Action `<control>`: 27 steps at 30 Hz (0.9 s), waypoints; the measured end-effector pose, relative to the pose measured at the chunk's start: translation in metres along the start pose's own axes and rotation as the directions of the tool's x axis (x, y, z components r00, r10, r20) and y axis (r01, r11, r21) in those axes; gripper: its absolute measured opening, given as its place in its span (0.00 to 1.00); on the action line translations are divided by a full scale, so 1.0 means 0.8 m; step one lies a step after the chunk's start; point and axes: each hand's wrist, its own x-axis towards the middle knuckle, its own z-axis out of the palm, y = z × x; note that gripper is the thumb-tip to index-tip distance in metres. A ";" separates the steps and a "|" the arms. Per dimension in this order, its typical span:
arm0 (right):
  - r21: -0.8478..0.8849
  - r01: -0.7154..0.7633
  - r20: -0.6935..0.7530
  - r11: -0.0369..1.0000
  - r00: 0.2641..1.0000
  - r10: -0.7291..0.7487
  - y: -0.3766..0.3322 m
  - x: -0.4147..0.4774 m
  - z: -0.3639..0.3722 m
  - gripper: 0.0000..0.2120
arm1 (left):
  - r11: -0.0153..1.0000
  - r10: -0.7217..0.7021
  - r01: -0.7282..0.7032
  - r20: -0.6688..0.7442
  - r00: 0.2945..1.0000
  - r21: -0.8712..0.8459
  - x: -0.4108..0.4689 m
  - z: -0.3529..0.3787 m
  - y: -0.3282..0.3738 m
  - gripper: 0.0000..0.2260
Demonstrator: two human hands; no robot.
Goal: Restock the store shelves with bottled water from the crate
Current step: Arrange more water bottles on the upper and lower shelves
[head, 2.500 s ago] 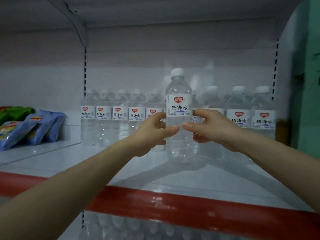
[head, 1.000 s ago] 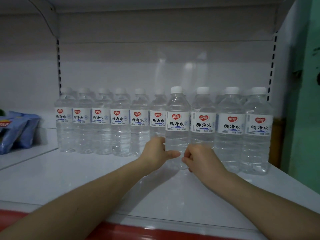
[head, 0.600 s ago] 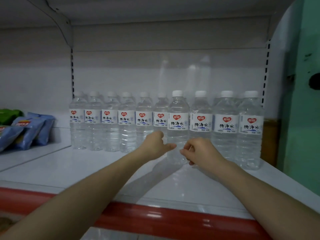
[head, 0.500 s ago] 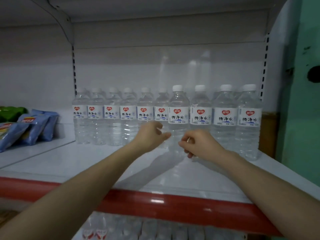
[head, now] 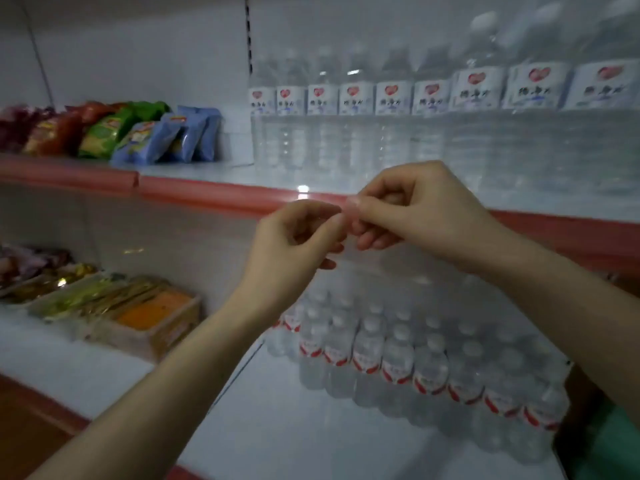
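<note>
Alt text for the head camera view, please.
Two empty hands, left hand and right hand, meet fingertip to fingertip before a red-edged shelf lined with water bottles. Snack packets lie left; smaller bottles fill the shelf below.

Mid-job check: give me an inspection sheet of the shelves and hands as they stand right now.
Surface: upper shelf and lower shelf, white with red front edges.
Job's things: bottles stand in a row on the upper shelf; smaller bottles stand packed on the lower shelf. No crate seen.
Clutter: snack bags on the upper shelf to the left; boxed goods on the lower left.
Grippers: left hand and right hand are raised before the shelf edge, fingertips together, holding no bottle.
Cables: nothing seen.
Surroundings: slotted upright on the back panel; image blurred.
</note>
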 end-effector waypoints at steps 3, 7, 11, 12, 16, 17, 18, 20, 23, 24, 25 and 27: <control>0.041 -0.074 0.123 0.996 0.990 0.069 0.033 -0.046 0.078 0.05 | 0.989 -0.141 0.141 0.000 0.990 0.048 -0.078 -0.031 -0.051 0.05; 0.019 -0.276 0.319 0.961 0.913 0.256 0.086 -0.106 0.197 0.05 | 0.910 -0.394 0.397 -0.052 0.918 0.117 -0.186 -0.080 -0.132 0.07; -0.110 -0.392 0.478 0.913 0.785 0.395 0.141 -0.159 0.310 0.04 | 0.794 -0.548 0.552 -0.094 0.831 0.256 -0.303 -0.129 -0.213 0.07; -0.135 -0.413 0.500 0.901 0.757 0.421 0.153 -0.173 0.335 0.05 | 0.766 -0.574 0.576 -0.101 0.813 0.286 -0.330 -0.139 -0.230 0.07; -0.221 -0.509 0.569 0.832 0.625 0.534 0.200 -0.236 0.427 0.07 | 0.611 -0.689 0.668 -0.131 0.713 0.425 -0.423 -0.169 -0.290 0.06; -0.231 -0.540 0.586 0.809 0.587 0.559 0.209 -0.252 0.447 0.07 | 0.566 -0.702 0.674 -0.150 0.696 0.475 -0.442 -0.175 -0.305 0.07; -0.234 -0.578 0.601 0.782 0.546 0.584 0.216 -0.268 0.465 0.05 | 0.518 -0.715 0.678 -0.171 0.678 0.522 -0.458 -0.181 -0.319 0.09; -0.229 -0.661 0.617 0.715 0.469 0.632 0.227 -0.297 0.498 0.08 | 0.414 -0.741 0.682 -0.211 0.637 0.603 -0.483 -0.190 -0.345 0.13; -0.228 -0.782 0.633 0.580 0.334 0.699 0.234 -0.333 0.536 0.12 | 0.250 -0.783 0.694 -0.282 0.555 0.675 -0.513 -0.202 -0.380 0.16; -0.215 -0.821 0.639 0.530 0.292 0.712 0.235 -0.342 0.547 0.12 | 0.211 -0.794 0.693 -0.293 0.533 0.689 -0.523 -0.205 -0.391 0.17; -0.196 -0.859 0.643 0.474 0.252 0.723 0.236 -0.350 0.557 0.13 | 0.185 -0.809 0.690 -0.290 0.511 0.699 -0.532 -0.208 -0.401 0.18; -0.153 -0.921 0.652 0.358 0.178 0.737 0.238 -0.363 0.575 0.14 | 0.157 -0.839 0.678 -0.266 0.475 0.718 -0.548 -0.211 -0.418 0.17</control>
